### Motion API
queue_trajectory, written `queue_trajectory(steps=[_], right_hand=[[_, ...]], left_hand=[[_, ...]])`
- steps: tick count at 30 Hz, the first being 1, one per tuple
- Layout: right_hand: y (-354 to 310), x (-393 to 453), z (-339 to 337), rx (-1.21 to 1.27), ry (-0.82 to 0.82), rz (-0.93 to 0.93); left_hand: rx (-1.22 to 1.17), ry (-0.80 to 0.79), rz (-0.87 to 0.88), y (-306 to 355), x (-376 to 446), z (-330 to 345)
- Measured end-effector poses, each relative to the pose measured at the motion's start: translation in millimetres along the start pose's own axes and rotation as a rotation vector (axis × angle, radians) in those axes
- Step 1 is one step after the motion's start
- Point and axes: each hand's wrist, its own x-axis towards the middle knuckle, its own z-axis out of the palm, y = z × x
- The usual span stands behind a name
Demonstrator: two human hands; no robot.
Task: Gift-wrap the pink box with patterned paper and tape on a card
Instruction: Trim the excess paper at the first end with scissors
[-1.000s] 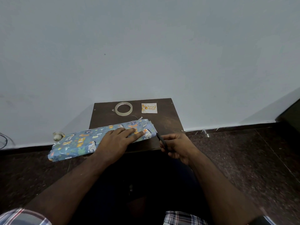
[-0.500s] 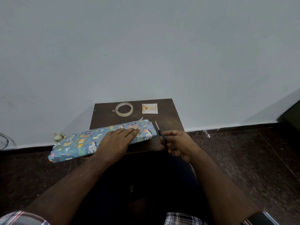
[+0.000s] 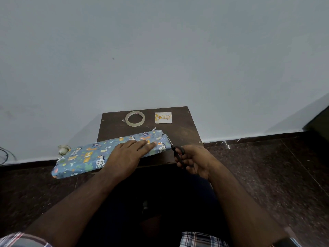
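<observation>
A long parcel wrapped in blue animal-patterned paper [image 3: 85, 155] lies across the small dark wooden table [image 3: 181, 132], its left end hanging past the table's edge. My left hand [image 3: 128, 154] presses flat on the parcel near its right end. My right hand [image 3: 194, 159] grips black-handled scissors [image 3: 178, 152], with the blades pointing up at the paper's right end. A clear tape roll [image 3: 134, 118] and a small white card with orange print [image 3: 163, 117] lie at the back of the table. The pink box is hidden under the paper.
The table stands against a pale wall. Around it is dark speckled floor. A small round white object [image 3: 63, 149] sits on the floor by the wall at left, with a cable [image 3: 3, 155] at the far left. My lap fills the space below the table.
My right hand has brought the scissors a little left, so the blades now meet the paper's right end. My left hand stays flat on the parcel.
</observation>
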Motion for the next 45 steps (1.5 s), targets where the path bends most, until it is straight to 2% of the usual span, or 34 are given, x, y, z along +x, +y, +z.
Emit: queue_trajectory(steps=[36,45], right_hand=[[3.4,16.7,8.1,0.000,0.074,-0.112],[4.4,20.7,5.0,-0.020,0.023,-0.048]], left_hand=[[0.007,-0.025,0.008,-0.6,-0.9,-0.1],[0.009,-0.012,0.012,-0.9,-1.5,-0.1]])
